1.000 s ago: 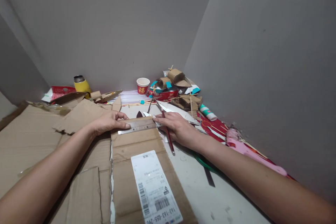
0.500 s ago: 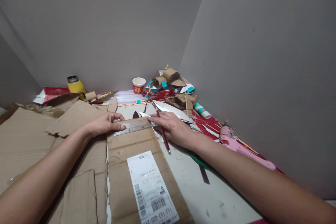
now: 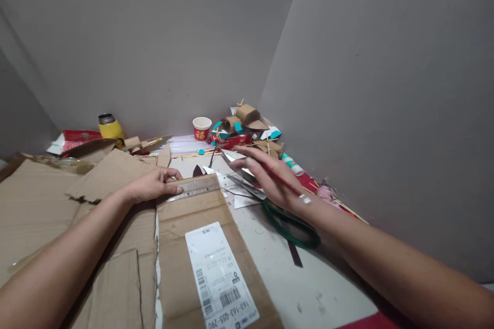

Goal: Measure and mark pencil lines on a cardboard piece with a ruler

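My left hand (image 3: 154, 185) is closed at the far edge of a labelled cardboard piece (image 3: 175, 231). Its thumb presses the left end of a clear ruler (image 3: 198, 188), which lies across the cardboard near that edge. To the right, my right hand (image 3: 266, 177) is raised off the ruler with a dark red pencil (image 3: 284, 183) held along it, the silver end near the wrist. Beneath this hand lie scissors with green handles (image 3: 313, 239), their blades pointing toward the ruler's right end. Part of the pencil is hidden by the fingers.
More cardboard sheets (image 3: 42, 185) cover the left side. Along the back wall stand a yellow bottle (image 3: 110, 129), a red and white paper cup (image 3: 201, 128) and several small cardboard models (image 3: 247, 115). A teal and white tube (image 3: 292, 164) lies at the right.
My right hand has lifted from the ruler and moved right and up with the pencil, uncovering the scissors. The pencil has tipped back toward the wrist. My left hand stays on the ruler.
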Motion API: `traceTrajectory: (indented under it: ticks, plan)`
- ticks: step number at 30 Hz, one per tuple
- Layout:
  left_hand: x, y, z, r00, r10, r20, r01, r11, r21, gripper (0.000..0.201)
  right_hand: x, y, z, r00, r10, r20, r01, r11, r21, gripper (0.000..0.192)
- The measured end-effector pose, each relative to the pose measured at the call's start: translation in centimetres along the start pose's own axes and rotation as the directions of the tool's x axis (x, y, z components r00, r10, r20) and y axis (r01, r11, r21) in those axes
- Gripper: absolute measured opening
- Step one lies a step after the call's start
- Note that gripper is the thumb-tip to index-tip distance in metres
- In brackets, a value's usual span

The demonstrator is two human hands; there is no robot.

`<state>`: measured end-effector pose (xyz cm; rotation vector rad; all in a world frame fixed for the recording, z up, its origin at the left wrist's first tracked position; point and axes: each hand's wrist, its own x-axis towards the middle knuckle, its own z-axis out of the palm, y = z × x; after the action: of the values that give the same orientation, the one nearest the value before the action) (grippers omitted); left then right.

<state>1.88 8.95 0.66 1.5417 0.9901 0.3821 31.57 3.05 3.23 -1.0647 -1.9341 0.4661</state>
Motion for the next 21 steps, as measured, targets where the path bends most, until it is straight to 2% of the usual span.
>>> traceTrajectory:
  ticks: [2,4,7,9,12,21]
  plan:
    - [0.1,-0.1,-0.1,1.0,0.005,0.012,-0.006,1.0,0.014,0.045,0.6,-1.4,0.1,0.992,0.124,0.038,-0.129,0.967,0.221,0.046]
    - [0.2,-0.1,-0.1,1.0,0.011,0.021,-0.011,1.0,0.028,0.045,1.5,-1.9,1.1,0.965,0.246,0.095,-0.263,0.875,0.406,0.048]
    - [0.4,-0.3,-0.2,0.999,0.022,0.024,-0.023,0.999,0.043,0.047,2.6,-1.1,3.8,0.907,0.386,0.171,-0.413,0.731,0.543,0.044]
    - [0.4,-0.4,-0.2,0.999,0.027,0.024,-0.028,0.999,0.046,0.047,2.9,-0.2,5.4,0.887,0.423,0.187,-0.449,0.688,0.571,0.034]
    - [0.5,-0.4,-0.1,0.999,0.029,0.02,-0.03,0.999,0.045,0.045,2.6,1.0,6.8,0.876,0.44,0.198,-0.469,0.681,0.563,0.019]
    - [0.4,-0.2,0.0,1.0,0.025,0.019,-0.026,0.997,0.069,0.042,2.0,1.9,7.5,0.869,0.463,0.173,-0.477,0.694,0.539,0.015]
